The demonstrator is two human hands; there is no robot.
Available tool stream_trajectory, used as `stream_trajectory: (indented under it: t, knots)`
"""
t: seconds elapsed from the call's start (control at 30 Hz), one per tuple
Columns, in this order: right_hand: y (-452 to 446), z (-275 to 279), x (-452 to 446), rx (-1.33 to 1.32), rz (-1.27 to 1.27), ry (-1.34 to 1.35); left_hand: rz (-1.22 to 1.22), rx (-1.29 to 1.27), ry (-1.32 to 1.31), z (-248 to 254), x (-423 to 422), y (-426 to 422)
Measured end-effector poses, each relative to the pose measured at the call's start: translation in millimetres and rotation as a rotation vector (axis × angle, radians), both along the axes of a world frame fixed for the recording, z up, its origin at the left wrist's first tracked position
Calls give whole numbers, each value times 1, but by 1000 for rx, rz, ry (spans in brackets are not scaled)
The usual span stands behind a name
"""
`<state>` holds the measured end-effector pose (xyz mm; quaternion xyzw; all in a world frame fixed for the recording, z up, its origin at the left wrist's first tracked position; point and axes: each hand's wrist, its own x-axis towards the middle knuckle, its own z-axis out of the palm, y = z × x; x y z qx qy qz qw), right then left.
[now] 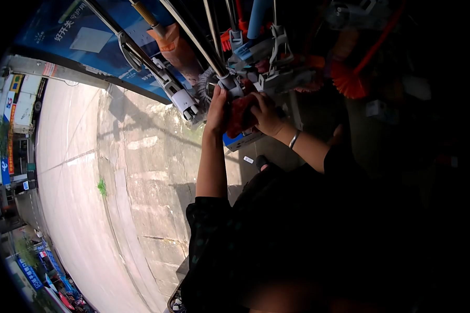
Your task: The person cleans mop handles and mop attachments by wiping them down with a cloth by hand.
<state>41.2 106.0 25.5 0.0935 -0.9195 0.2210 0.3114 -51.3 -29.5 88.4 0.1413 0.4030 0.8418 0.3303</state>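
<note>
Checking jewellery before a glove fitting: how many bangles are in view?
1: silver bangle, around the wrist of the right hand. None shows by the left hand; dark areas could hide others.

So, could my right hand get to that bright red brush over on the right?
Probably yes, once the right hand lets go of the dark red item. The bright red brush is off to its right, with no obvious barrier between, though deep shade there may hide something.
</note>
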Motion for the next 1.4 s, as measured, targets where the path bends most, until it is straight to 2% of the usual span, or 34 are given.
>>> stream_trajectory:
  t: [0.1, 0.13, 0.17, 0.27, 0.37, 0.4, 0.5, 0.53, 0.6, 0.67, 0.7, 0.73, 0.77, 0.8, 0.87, 0.9, 0.97, 1.07, 1.1, 1.13, 1.2, 1.23, 1.27, 1.37, 1.4]
  knots:
    - [-3, 13, 7, 46, -27, -5, -2, 58, 3, -10, 0, -3]
    - [-4, 23, 6, 45, -33, -5, 8, -26, 19, -9, -3, -3]
    - [-6, 32, 5, 115, -72, -58, 22, -108, 37, -8, -5, -2]
    - [-9, 60, 2, 330, -188, -138, 62, -128, 83, -18, -7, -1]
    - [-7, 64, -7, 264, -230, -375, 67, -130, 76, -8, -1, 3]
    - [-6, 64, -8, 265, -228, -374, 78, -133, 85, -7, 0, 6]
    - [-2, 57, -15, -43, -158, -492, 101, -124, 107, -9, -2, 10]
    - [0, 51, -17, -46, -155, -494, 122, -167, 131, -10, -2, 9]
    - [5, 42, -17, -488, 30, -309, 137, -158, 128, -10, 0, 10]
    - [4, 23, -18, -524, 39, -279, 153, -149, 126, -11, 1, 8]
    - [2, -5, -21, -831, 84, -305, 154, -136, 155, -14, 0, 7]
    - [1, -9, -21, -1137, 129, -326, 155, -122, 182, -16, -1, 7]
    - [6, -13, -12, -1121, 139, -467, 154, -124, 182, -17, -4, 5]
    - [8, -35, -1, -1124, 138, -467, 131, -142, 166, -17, -6, 1]
    - [12, -95, 15, -1162, -26, -379, 107, -160, 151, -15, -6, -1]
    - [14, -90, 19, -1161, -24, -378, 124, -143, 167, -11, -4, 0]
    - [14, -70, 39, -665, -123, -252, 141, -131, 150, -9, 2, 1]
    - [8, -18, 30, -246, -172, -271, 116, -122, 126, -7, 4, 7]
    - [8, -5, 25, -180, -210, -421, 86, -110, 132, -7, 4, 8]
    - [12, -19, 19, -100, -243, -306, 59, -97, 139, -8, 4, 9]
    - [13, -29, 17, -80, -280, -255, 72, -83, 145, -8, 7, 12]
    - [11, -15, 17, -80, -277, -254, 88, -68, 151, -9, 8, 13]
    - [6, -2, 17, -514, -226, -513, 92, -69, 152, -13, 10, 15]
    - [-22, 1, 25, -1366, -29, -749, 166, -67, 125, -23, 11, 16]
    - [-35, 0, 25, -1629, 27, -711, 164, -69, 125, -22, 11, 15]
